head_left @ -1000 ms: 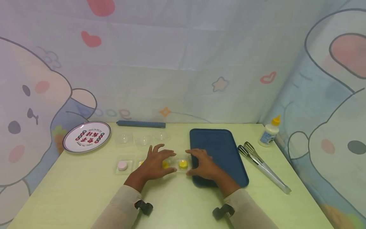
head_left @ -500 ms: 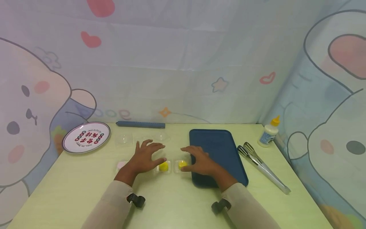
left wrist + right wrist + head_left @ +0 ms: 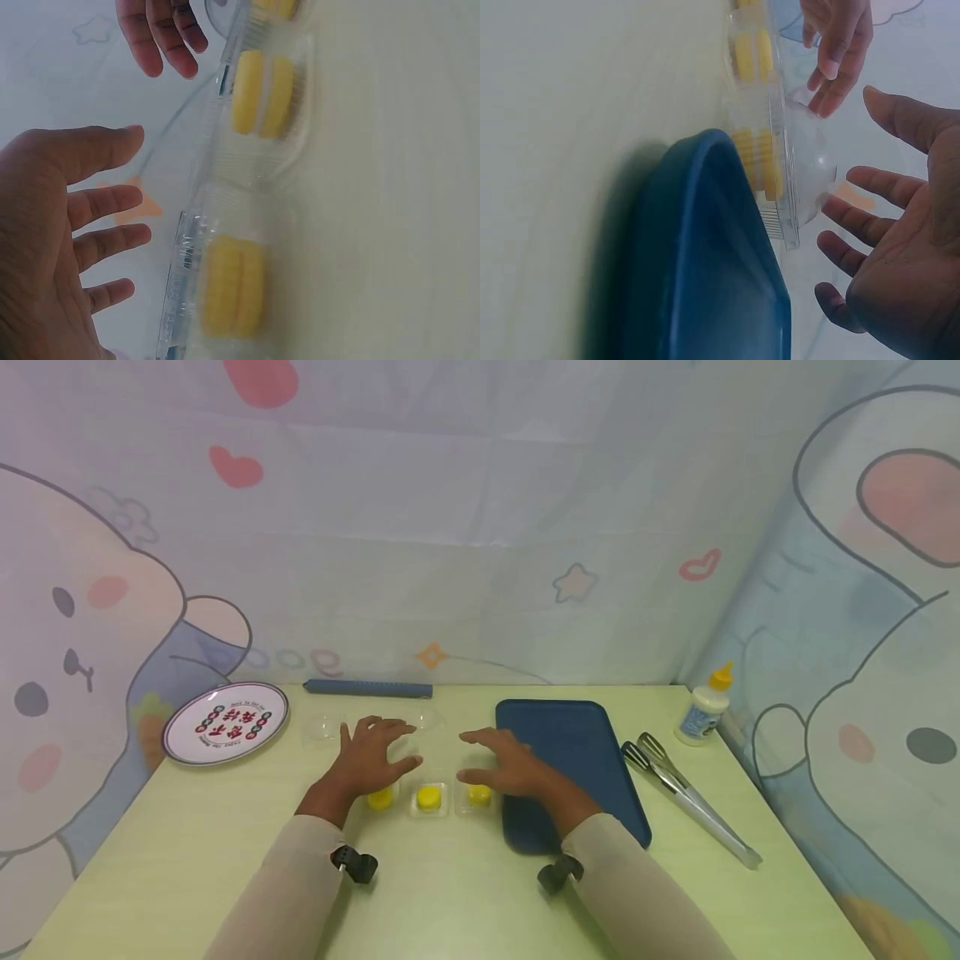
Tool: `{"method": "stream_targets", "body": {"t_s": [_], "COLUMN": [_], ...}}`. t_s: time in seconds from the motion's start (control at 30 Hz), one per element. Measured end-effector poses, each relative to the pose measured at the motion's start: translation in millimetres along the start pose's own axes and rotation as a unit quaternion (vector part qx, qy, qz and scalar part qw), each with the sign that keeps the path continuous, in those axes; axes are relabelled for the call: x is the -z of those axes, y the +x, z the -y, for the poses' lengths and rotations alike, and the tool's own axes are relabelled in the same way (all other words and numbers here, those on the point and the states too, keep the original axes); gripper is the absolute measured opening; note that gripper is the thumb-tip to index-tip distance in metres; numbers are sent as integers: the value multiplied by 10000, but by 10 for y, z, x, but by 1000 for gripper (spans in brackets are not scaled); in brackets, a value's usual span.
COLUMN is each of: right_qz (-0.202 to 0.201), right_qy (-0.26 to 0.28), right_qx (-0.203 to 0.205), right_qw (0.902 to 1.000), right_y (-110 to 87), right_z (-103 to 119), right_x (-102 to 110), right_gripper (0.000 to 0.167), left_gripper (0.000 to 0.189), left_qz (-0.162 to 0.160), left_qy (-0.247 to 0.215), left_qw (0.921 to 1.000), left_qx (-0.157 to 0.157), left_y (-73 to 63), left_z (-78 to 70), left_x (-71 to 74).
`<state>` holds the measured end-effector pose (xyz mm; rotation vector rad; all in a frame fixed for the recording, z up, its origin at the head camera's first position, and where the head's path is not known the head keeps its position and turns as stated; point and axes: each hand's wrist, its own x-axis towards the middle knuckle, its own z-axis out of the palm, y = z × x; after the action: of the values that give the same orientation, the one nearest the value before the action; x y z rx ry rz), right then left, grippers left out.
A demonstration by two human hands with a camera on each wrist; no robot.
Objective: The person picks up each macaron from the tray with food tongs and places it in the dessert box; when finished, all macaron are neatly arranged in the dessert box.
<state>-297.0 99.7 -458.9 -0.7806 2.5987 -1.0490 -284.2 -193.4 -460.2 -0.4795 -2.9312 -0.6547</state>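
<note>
My left hand (image 3: 369, 758) hovers, fingers spread, over the left part of a row of clear plastic boxes. Opposite it, my right hand (image 3: 504, 764) is held palm inward above the row's right end, beside the blue tray (image 3: 573, 760). Neither hand holds anything. Yellow macarons sit in the boxes: one (image 3: 380, 799) partly under my left hand, one (image 3: 429, 797) in the middle, one (image 3: 478, 794) below my right thumb. In the left wrist view, a macaron (image 3: 262, 94) shows a pale filling. A clear dome (image 3: 814, 161) lies near my right fingertips; I cannot tell whether they touch.
Behind the row lie clear domed lids (image 3: 324, 727). A patterned plate (image 3: 225, 724) is at the back left, a blue-grey stick-like object (image 3: 367, 688) along the back edge. Metal tongs (image 3: 693, 802) and a glue-like bottle with yellow tip (image 3: 705, 710) stand or lie right of the tray.
My left hand has moved left and back, uncovering the middle macaron and covering the pink one at the far left. My right hand has shifted slightly left and back. The boxes stay put.
</note>
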Motion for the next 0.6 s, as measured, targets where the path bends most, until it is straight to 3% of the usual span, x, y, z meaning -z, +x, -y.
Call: {"method": "stream_targets", "body": {"t_s": [0.33, 0.6], "right_qz": [-70, -148], "right_qy": [-128, 247], "right_qx": [-155, -246], "right_qw": [9998, 9993], "right_y": [274, 474], "right_z": [25, 86], "right_x": [5, -16], "right_gripper": [70, 70], "left_gripper": [66, 73], "left_qz": [317, 525], "left_qy": [92, 198], "left_qw": [9987, 9967], "left_qx": [388, 583], "left_y": [210, 334], "left_z": [28, 61], "left_x": [73, 124]}}
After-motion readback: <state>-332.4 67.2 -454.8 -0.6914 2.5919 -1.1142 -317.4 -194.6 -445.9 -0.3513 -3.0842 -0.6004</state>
